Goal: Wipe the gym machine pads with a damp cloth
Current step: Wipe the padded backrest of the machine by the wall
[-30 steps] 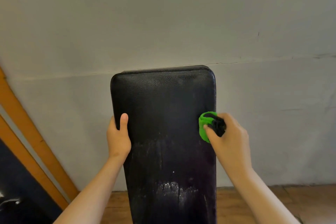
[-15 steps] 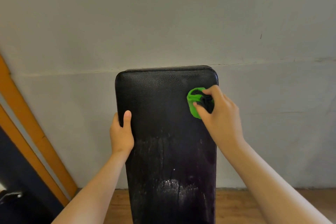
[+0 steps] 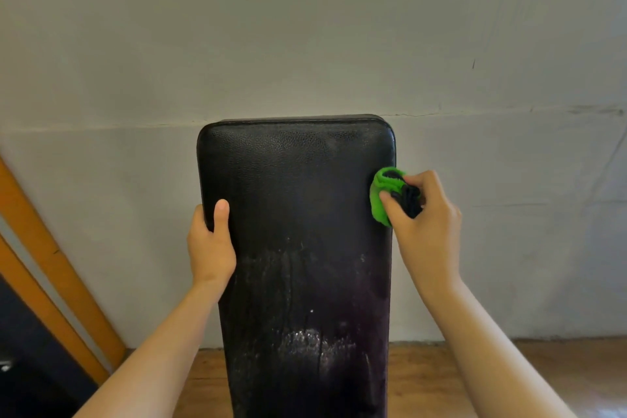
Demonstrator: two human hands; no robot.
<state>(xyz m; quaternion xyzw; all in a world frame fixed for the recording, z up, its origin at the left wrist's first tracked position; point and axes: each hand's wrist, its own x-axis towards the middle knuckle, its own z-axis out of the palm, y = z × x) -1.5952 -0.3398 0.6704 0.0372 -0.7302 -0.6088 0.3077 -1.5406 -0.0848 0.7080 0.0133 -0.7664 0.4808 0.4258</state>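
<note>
We note two orange beams [image 3: 51, 265] leaning against the wall at far left; they play no part in the work.

The left hand [image 3: 210, 248] grips the left edge of the black pad [image 3: 298, 214]. Its thumb lies flat on the face and its fingers wrap behind, out of sight. This hold matches both earlier views, so we judge that it is steadying the pad.

The pad stands upright against the grey wall [image 3: 305, 27], in the middle of the view. Its upper half reads as uniformly dark. Its lower half carries whitish streaks and a speckled patch, which look the same as in the earlier views.

The green cloth [image 3: 381, 200] is bunched up and presses on the pad's right edge, partly overhanging it. Half a second ago it sits further in, on the upper right of the face. A second ago it is at this edge. We read this as a short back-and-forth scrub on the upper right border.

The right hand [image 3: 427, 224] has its fingers curled tightly round the cloth, with a dark fold showing between them.

In our judgement the upper right is being treated, the soiled lower half awaits attention, and the task is well short of complete.
</note>
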